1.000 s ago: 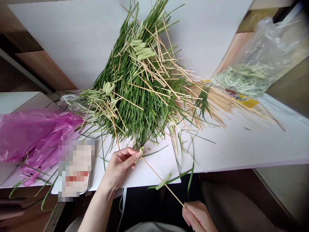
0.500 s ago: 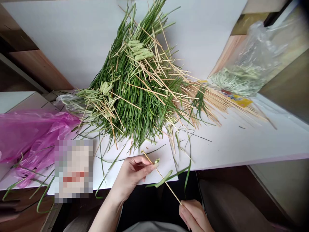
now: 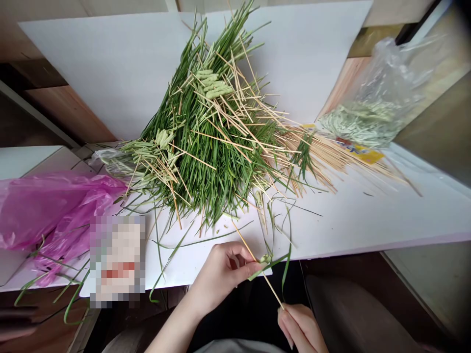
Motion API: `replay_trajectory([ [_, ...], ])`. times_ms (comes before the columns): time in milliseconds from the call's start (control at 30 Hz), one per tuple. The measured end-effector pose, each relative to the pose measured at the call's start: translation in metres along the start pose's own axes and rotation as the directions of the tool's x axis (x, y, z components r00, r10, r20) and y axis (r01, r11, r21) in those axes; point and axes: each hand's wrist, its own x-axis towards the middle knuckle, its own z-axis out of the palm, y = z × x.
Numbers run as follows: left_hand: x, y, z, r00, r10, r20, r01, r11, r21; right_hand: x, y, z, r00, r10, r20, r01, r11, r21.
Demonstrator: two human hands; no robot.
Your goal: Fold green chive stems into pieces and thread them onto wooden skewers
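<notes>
My right hand [image 3: 300,327] pinches the near end of a thin bamboo skewer [image 3: 257,262] that slants up and left over the white board's edge. My left hand [image 3: 224,272] is closed in a pinch on a green leaf [image 3: 265,259] folded around the skewer's middle, and a long strand of that leaf trails down to the right. Just beyond lies a big heap of green leaves [image 3: 209,142] mixed with loose skewers [image 3: 324,152]. Small wrapped leaf bundles [image 3: 215,86] rest on top of the heap.
A pink plastic bag [image 3: 51,211] lies at the left, and a clear bag of pale green bits [image 3: 371,115] at the right. A blurred card [image 3: 117,262] sits on the white board [image 3: 353,220]. Stray leaves hang over the front edge.
My left hand has slid the leaf down the skewer, toward the right hand. The skewer's far tip has pulled back from the heap's edge. My right hand has hardly moved.
</notes>
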Motion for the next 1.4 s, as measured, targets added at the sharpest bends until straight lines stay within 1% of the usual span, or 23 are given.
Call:
replay_trajectory([
  [100,0.006,0.011,-0.021,0.99,0.136,0.027,-0.139,0.977,0.16,0.006,0.002,-0.004,0.999,-0.044,0.018,0.044,0.999,0.029],
  [167,0.014,0.019,-0.04,0.965,0.26,-0.033,-0.242,0.932,0.271,0.01,0.004,-0.007,0.996,-0.077,0.041,0.075,0.996,0.052],
  [233,0.025,0.024,-0.056,0.92,0.374,-0.119,-0.289,0.851,0.438,0.014,0.006,-0.009,0.994,-0.1,0.051,0.097,0.993,0.072],
  [267,0.03,0.024,-0.061,0.895,0.424,-0.141,-0.29,0.791,0.539,0.015,0.006,-0.01,0.993,-0.105,0.049,0.1,0.992,0.08],
  [300,0.036,0.024,-0.065,0.876,0.461,-0.14,-0.279,0.721,0.634,0.016,0.006,-0.01,0.993,-0.108,0.046,0.104,0.991,0.087],
  [333,0.041,0.022,-0.067,0.866,0.485,-0.121,-0.263,0.647,0.715,0.017,0.006,-0.01,0.993,-0.112,0.045,0.108,0.99,0.094],
  [400,0.049,0.017,-0.067,0.868,0.492,-0.061,-0.241,0.526,0.815,0.018,0.004,-0.008,0.992,-0.123,0.039,0.118,0.988,0.102],
  [433,0.052,0.015,-0.066,0.874,0.485,-0.038,-0.238,0.493,0.837,0.019,0.003,-0.008,0.991,-0.13,0.036,0.125,0.987,0.104],
  [500,0.055,0.011,-0.064,0.878,0.478,-0.018,-0.24,0.472,0.848,0.021,0.001,-0.007,0.989,-0.146,0.027,0.142,0.984,0.103],
  [533,0.054,0.011,-0.064,0.877,0.481,-0.023,-0.242,0.482,0.842,0.021,-0.001,-0.007,0.988,-0.153,0.023,0.15,0.983,0.102],
  [600,0.052,0.012,-0.065,0.872,0.486,-0.063,-0.241,0.537,0.808,0.023,-0.003,-0.007,0.987,-0.161,0.02,0.158,0.982,0.1],
  [667,0.048,0.015,-0.069,0.868,0.479,-0.128,-0.241,0.633,0.736,0.025,-0.005,-0.007,0.987,-0.161,0.024,0.158,0.983,0.096],
  [767,0.042,0.02,-0.076,0.873,0.436,-0.219,-0.237,0.771,0.592,0.027,-0.006,-0.008,0.987,-0.155,0.046,0.151,0.985,0.088],
  [833,0.038,0.022,-0.08,0.889,0.384,-0.25,-0.227,0.844,0.486,0.027,-0.006,-0.008,0.986,-0.153,0.062,0.147,0.985,0.086],
  [900,0.035,0.024,-0.082,0.917,0.311,-0.25,-0.212,0.91,0.357,0.026,-0.006,-0.008,0.985,-0.154,0.073,0.148,0.986,0.08],
  [967,0.033,0.025,-0.083,0.939,0.245,-0.24,-0.191,0.955,0.226,0.025,-0.005,-0.007,0.984,-0.155,0.082,0.149,0.986,0.071],
  [1033,0.031,0.025,-0.082,0.945,0.214,-0.247,-0.188,0.974,0.127,0.024,-0.005,-0.006,0.983,-0.157,0.09,0.151,0.986,0.065],
  [1133,0.029,0.025,-0.082,0.947,0.198,-0.253,-0.193,0.98,0.044,0.024,-0.005,-0.005,0.981,-0.163,0.104,0.156,0.986,0.065],
  [1400,0.027,0.02,-0.079,0.961,0.199,-0.192,-0.196,0.98,0.03,0.023,0.0,-0.004,0.981,-0.15,0.12,0.145,0.988,0.045],
])
